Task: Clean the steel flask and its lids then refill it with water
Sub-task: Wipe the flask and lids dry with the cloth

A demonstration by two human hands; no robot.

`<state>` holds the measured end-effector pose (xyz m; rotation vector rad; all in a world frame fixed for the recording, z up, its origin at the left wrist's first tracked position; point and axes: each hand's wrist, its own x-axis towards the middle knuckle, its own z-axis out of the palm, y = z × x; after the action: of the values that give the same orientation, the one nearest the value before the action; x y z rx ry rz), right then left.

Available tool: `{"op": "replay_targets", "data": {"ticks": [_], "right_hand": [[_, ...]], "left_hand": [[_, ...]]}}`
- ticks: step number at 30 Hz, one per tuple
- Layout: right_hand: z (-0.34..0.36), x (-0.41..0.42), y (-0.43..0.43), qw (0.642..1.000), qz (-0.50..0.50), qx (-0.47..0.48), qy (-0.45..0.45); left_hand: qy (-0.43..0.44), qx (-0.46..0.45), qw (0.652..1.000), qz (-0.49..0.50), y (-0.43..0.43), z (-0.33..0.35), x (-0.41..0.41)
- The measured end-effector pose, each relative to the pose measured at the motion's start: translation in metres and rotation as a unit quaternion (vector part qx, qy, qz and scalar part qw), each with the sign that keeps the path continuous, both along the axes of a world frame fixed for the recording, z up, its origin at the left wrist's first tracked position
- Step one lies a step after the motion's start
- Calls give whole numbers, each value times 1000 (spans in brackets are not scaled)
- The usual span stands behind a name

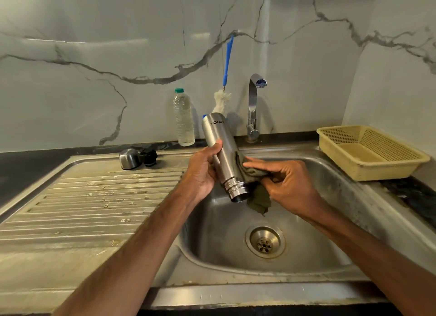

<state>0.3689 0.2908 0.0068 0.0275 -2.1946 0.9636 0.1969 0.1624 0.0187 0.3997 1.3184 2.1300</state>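
Here we are at the sink (330,193), and the steel flask (223,155) is up off the basin, tilted, open threaded mouth pointing down and towards the person, base pointing up at the wall. The left hand (201,174) grips it round the middle: thumb (217,147) laid across the front of the barrel, the other fingers wrapped behind it and out of sight. On the far side of the barrel from that thumb, the right hand (283,181) pinches a dull green cloth (258,201), its fingertips (257,166) pressing the cloth against the flask's lower right flank, just above the threads. A loose tail of cloth hangs below those fingers, beside the flask's mouth. Straight down beneath both hands sits the drain (264,242). Well off to the left of the left hand's knuckles, the two lids rest on the ribbed drainboard (82,198): a steel cap (129,158), dome up, and touching it a black stopper (149,157). Beyond the flask's raised base stand a plastic water bottle (184,117) and a blue-handled bottle brush (227,63) leaning on the marble wall, with the tap (253,106) just to its right. Out past the right hand, a yellow basket (377,172) sits on the counter.
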Motion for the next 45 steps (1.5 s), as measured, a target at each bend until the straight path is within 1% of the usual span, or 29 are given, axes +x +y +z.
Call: {"op": "replay_targets", "data": {"ticks": [2,4,8,10,11,13,16,18,19,21,24,27,29,32,34,36,39,41,45], "right_hand": [[1,1,-4,1000,5,11,1],[1,2,-9,999,32,35,18],[1,0,-21,988,71,133,43],[-1,-2,-22,982,68,170,48],[-1,-2,-21,982,53,174,52],[-1,0,-18,987,-1,146,64],[-1,1,-14,992,-97,67,55],[0,-1,-8,993,-118,6,28],[1,-1,-4,993,-118,-21,18],[3,-1,4,990,-128,-63,12],[10,-2,20,978,-154,-136,44],[22,-1,37,964,-158,-190,100],[29,4,41,966,-167,-165,112],[35,14,36,979,-160,-77,96],[37,17,34,986,-137,-35,84],[38,18,29,991,-110,14,75],[40,18,23,991,-77,74,84],[40,19,24,989,-73,92,89],[41,24,33,990,-119,59,47]], "left_hand": [[10,-5,1000,20,0,4,0],[15,-4,999,45,-3,7,-4],[3,7,995,95,-12,11,-14],[-1,3,995,99,-12,10,-15],[2,-1,995,96,-12,9,-13],[12,-7,997,78,-8,7,-6],[20,-10,999,39,0,2,7],[31,-22,999,7,6,-1,20],[51,-30,998,-11,9,-2,27],[118,-45,991,-49,13,-5,35],[244,-83,961,-97,16,-14,39],[356,-139,917,-113,18,-20,44],[428,-169,881,-109,20,-21,48],[514,-204,829,-88,21,-23,51],[549,-209,807,-60,20,-23,51],[580,-194,791,-24,17,-21,48],[622,-190,760,22,13,-19,38],[639,-207,740,31,12,-18,35],[676,-250,693,0,12,-17,39]]}}
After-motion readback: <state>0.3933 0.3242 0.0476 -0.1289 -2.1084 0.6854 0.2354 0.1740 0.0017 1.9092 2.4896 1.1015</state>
